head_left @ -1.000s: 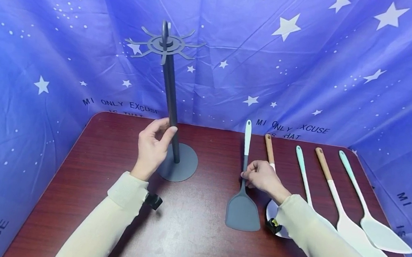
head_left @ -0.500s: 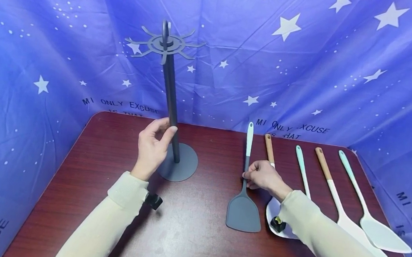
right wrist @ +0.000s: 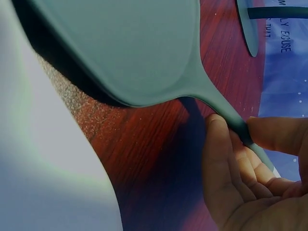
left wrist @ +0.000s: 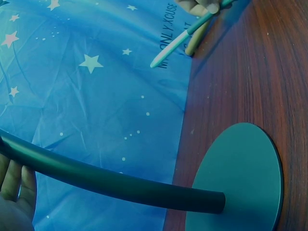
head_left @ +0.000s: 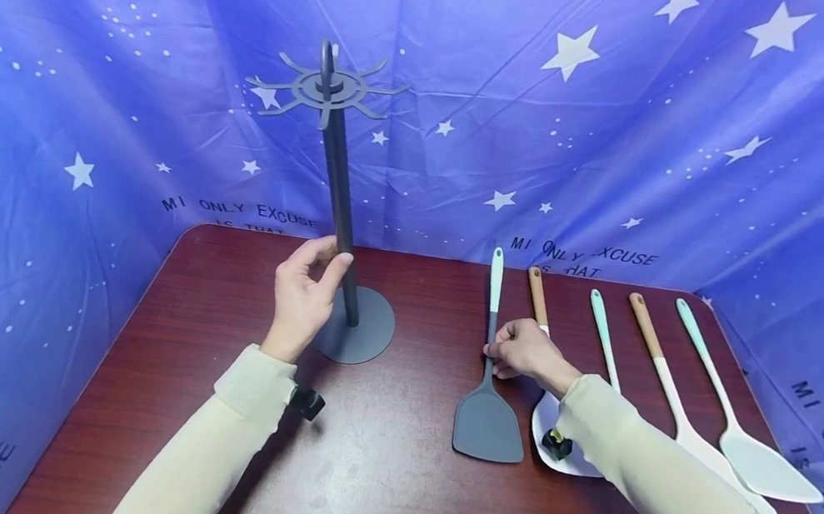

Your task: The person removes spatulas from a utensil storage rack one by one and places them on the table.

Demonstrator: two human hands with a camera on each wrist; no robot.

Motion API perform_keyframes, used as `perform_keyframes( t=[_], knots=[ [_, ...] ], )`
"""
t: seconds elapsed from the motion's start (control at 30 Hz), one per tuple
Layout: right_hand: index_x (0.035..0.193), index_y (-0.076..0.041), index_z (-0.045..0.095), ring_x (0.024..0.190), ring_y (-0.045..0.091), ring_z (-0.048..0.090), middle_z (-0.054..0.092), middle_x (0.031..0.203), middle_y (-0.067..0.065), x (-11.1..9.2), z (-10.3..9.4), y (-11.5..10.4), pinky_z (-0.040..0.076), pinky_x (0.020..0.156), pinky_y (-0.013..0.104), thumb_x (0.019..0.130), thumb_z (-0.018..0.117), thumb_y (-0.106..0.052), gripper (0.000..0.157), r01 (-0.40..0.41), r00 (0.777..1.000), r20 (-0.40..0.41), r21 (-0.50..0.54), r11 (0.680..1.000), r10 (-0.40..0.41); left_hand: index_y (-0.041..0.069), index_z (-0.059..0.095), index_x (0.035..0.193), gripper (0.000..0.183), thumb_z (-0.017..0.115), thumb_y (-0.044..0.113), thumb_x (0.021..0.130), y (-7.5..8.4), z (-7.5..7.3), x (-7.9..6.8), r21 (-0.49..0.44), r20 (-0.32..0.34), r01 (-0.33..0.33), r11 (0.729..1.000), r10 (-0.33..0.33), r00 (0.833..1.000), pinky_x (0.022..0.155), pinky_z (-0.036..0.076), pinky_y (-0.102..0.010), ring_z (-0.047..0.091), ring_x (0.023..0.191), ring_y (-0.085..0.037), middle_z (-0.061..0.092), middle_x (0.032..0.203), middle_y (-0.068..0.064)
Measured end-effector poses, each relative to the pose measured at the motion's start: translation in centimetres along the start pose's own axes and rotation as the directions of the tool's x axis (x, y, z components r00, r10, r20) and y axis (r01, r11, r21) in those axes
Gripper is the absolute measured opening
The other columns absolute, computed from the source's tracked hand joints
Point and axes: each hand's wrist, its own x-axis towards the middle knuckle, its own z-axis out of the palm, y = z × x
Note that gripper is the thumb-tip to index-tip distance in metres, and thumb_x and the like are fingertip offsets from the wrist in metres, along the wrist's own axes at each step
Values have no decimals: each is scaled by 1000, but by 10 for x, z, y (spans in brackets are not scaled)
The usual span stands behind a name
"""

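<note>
A dark grey utensil stand [head_left: 338, 186] with a ring of hooks [head_left: 330, 89] at its top stands on a round base [left wrist: 250, 163]. My left hand [head_left: 304, 300] grips its post low down, thumb on one side and fingers on the other. My right hand [head_left: 531, 357] pinches the shaft of a grey turner [head_left: 488, 424] with a pale mint handle end. In the right wrist view the turner's blade [right wrist: 139, 53] is held above the table, its shadow beneath. All the hooks are bare.
To the right lie a wooden-handled utensil [head_left: 538, 297] with a white head partly under my right sleeve, a mint-handled one [head_left: 604, 327], a white turner with a wooden handle [head_left: 669, 393] and a mint-handled turner [head_left: 767, 468]. A starry blue curtain [head_left: 463, 61] surrounds the table [head_left: 373, 487].
The turner's handle end has come slightly lower and a touch to the right in my right hand. My left hand keeps its place on the stand's post.
</note>
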Motion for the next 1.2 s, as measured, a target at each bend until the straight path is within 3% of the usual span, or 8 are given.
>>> perform_keyframes(
  t=[0.23,0.63,1.2],
  knots=[
    [80,4,55,57,18,63,70,86,14,3,0,-1,58,58,34,87,62,1,10,-20,1000,11,3,1000,20,-14,65,100,17,66,-8,84,-1,-1,0,5,-1,-8,1000,8,1000,61,51,-18,59,67,-13,66,83,-25],
    [75,0,52,54,18,63,65,72,11,8,1,-2,57,56,33,86,63,2,16,-38,999,20,-15,999,39,-15,65,99,16,66,-9,83,-2,-1,1,-6,-2,-22,1000,22,1000,61,50,-17,58,67,-12,65,83,-26],
    [75,2,56,54,17,62,68,75,12,11,0,-4,58,56,33,85,63,3,12,-61,997,42,-34,998,62,-14,65,98,16,67,-8,84,-2,-1,1,10,2,-36,999,35,999,61,50,-19,58,67,-12,65,82,-25]
  ],
)
